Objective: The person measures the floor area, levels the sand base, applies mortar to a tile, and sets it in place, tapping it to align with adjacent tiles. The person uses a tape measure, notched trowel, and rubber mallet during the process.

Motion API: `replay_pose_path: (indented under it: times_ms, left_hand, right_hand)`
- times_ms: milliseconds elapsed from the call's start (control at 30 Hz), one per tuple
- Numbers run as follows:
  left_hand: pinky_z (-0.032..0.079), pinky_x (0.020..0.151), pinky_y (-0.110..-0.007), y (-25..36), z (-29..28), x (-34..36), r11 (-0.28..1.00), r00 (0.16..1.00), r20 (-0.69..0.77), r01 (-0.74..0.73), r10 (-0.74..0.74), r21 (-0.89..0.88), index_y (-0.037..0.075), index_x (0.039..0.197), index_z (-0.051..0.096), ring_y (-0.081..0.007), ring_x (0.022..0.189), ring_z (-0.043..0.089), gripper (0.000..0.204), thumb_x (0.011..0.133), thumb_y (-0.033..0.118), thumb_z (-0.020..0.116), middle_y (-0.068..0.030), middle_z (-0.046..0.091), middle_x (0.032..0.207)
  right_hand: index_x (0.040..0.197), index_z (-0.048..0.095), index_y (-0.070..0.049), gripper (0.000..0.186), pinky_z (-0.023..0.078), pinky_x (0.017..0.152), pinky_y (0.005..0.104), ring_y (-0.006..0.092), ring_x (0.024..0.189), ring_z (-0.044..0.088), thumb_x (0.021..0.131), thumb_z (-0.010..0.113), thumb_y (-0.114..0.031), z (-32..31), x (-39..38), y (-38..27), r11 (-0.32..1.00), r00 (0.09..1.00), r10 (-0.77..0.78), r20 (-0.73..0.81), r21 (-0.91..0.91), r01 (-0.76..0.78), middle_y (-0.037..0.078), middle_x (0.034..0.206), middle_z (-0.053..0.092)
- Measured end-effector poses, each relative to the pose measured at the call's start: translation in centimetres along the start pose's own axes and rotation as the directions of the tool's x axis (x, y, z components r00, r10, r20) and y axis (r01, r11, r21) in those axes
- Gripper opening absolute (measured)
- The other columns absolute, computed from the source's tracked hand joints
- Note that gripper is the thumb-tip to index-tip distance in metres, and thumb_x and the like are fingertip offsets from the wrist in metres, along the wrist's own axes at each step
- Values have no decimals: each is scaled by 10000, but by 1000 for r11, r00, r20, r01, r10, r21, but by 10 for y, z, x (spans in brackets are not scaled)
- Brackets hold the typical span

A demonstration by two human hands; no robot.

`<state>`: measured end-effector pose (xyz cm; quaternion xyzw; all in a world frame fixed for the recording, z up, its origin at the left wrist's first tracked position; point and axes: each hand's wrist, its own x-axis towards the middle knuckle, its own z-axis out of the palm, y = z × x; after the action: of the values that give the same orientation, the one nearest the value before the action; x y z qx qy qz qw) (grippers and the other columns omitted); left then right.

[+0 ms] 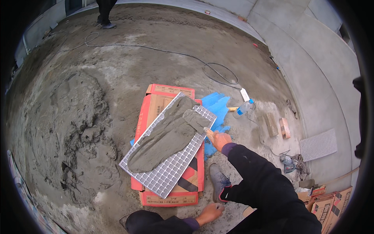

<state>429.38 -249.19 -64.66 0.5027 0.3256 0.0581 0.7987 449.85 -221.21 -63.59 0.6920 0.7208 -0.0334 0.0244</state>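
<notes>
A long mound of wet grey mortar (161, 144) covers part of a white-gridded rectangular panel (171, 175), which lies askew on red-and-brown cardboard boxes (154, 99). My right hand (218, 138) grips the handle of a trowel (194, 121), whose mortar-coated blade rests on the mound near the panel's upper right. My left hand (208, 214) hangs low beside the lower end of the cardboard, near my shoe (218, 181), fingers loosely bent with nothing visible in them. Torn blue plastic (214, 105) lies beside the boxes.
A large wet mortar heap (85, 132) spreads at left. Cables (156, 49) cross the floor. A bottle (243, 108), bricks (284, 128), a textured tile (317, 144) and more cartons (327, 204) lie at right, along a pale wall (315, 58). Another person's legs (104, 13) stand at top left.
</notes>
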Motion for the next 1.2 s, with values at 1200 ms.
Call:
replay_pose_path:
  times_ms: [1200]
  left_hand:
    - [512,570,-294,-30,-37,15,846,940,-207,132,-273,-517,70,931,668,-145,613,616,378,1068,378,499,-37,661,756]
  right_hand:
    - [1025,672,89,542,519,727,589,507,825,678,1057,492,-422,-29,20,79,947,954,102,281,265,-180,332,857,685]
